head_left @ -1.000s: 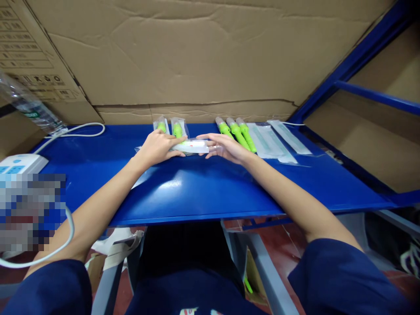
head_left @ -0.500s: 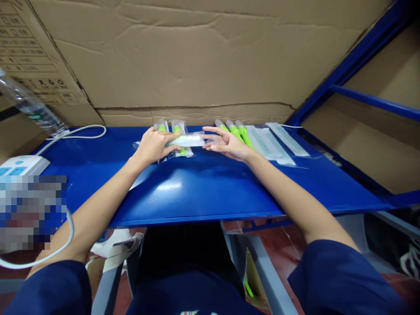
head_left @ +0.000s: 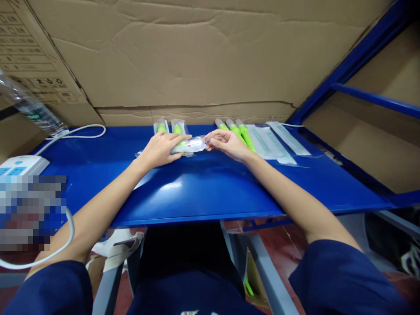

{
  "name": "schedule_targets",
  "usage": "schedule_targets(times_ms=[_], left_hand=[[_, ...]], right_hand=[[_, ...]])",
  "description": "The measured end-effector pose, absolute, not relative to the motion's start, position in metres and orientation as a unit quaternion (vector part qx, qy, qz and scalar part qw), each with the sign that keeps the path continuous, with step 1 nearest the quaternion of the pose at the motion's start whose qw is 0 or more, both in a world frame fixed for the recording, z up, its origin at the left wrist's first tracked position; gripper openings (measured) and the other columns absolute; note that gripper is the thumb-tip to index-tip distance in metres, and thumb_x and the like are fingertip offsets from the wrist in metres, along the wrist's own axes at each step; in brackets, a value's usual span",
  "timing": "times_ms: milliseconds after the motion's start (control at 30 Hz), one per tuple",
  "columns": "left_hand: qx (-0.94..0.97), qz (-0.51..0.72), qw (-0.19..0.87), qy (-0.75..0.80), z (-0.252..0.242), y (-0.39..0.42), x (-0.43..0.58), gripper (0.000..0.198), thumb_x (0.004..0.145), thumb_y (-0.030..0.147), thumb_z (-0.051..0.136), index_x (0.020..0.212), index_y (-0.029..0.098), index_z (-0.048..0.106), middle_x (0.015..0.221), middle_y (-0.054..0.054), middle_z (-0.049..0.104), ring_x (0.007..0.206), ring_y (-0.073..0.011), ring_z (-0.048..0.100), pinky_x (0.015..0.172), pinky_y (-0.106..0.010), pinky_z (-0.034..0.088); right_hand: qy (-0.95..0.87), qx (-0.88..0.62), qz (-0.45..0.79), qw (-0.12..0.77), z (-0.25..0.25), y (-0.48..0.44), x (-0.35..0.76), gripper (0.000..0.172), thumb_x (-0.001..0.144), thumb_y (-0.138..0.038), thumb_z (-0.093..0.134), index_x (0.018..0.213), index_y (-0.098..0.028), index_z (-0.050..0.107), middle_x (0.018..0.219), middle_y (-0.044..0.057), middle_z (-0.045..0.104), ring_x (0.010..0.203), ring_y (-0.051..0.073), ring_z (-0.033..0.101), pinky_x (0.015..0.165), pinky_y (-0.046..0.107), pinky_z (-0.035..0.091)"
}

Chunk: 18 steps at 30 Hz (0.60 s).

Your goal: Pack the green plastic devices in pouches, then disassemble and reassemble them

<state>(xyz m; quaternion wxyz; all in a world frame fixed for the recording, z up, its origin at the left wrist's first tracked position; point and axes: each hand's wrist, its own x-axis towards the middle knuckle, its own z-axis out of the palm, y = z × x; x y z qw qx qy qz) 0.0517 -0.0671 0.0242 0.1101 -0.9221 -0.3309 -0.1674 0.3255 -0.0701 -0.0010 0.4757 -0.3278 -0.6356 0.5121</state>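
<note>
My left hand (head_left: 160,148) is closed around one end of a clear plastic packet (head_left: 197,143) with a pale strip and a small red mark inside. At the packet's other end, the fingertips of my right hand (head_left: 228,143) pinch the clear plastic. Behind my left hand lie two bagged bright green items (head_left: 177,127), partly covered by it. Just beyond my right hand, three bright green tubes with clear caps (head_left: 233,129) rest side by side. To their right are several flat clear packets with pale green strips (head_left: 269,142).
Everything lies on a blue table (head_left: 203,188) with a cardboard wall (head_left: 197,65) behind. At left are a plastic bottle (head_left: 34,109), a white power strip (head_left: 24,165) and a looped white cable (head_left: 95,127). A blue frame bar (head_left: 374,99) crosses the right side.
My right hand's spread fingers have closed on the packet's right end. The packet has turned slightly, so a red mark shows. My left hand has shifted slightly, still holding it.
</note>
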Motion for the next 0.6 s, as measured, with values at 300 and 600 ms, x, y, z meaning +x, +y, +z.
schedule_targets(times_ms=[300, 600], left_hand=[[-0.951, -0.168, 0.062, -0.253, 0.0223, -0.0659, 0.0533, 0.052, 0.093, 0.019, 0.056, 0.145, 0.022, 0.055, 0.139, -0.011, 0.067, 0.122, -0.0268, 0.065, 0.098, -0.040, 0.044], [-0.960, -0.162, 0.066, -0.217, 0.0178, -0.0665, 0.0551, 0.052, 0.099, 0.013, 0.049, 0.148, 0.030, 0.052, 0.148, -0.011, 0.060, 0.128, -0.0255, 0.062, 0.098, -0.040, 0.041]], right_hand=[[-0.659, -0.349, 0.485, 0.457, 0.0002, -0.0740, 0.3218, 0.051, 0.074, -0.067, 0.080, 0.084, -0.018, 0.069, 0.075, 0.002, 0.071, 0.065, 0.011, 0.066, 0.064, 0.024, 0.055], [-0.669, -0.348, 0.488, 0.439, -0.0023, -0.0727, 0.3222, 0.051, 0.076, -0.066, 0.079, 0.081, -0.017, 0.066, 0.068, -0.001, 0.066, 0.056, 0.008, 0.059, 0.056, 0.021, 0.045]])
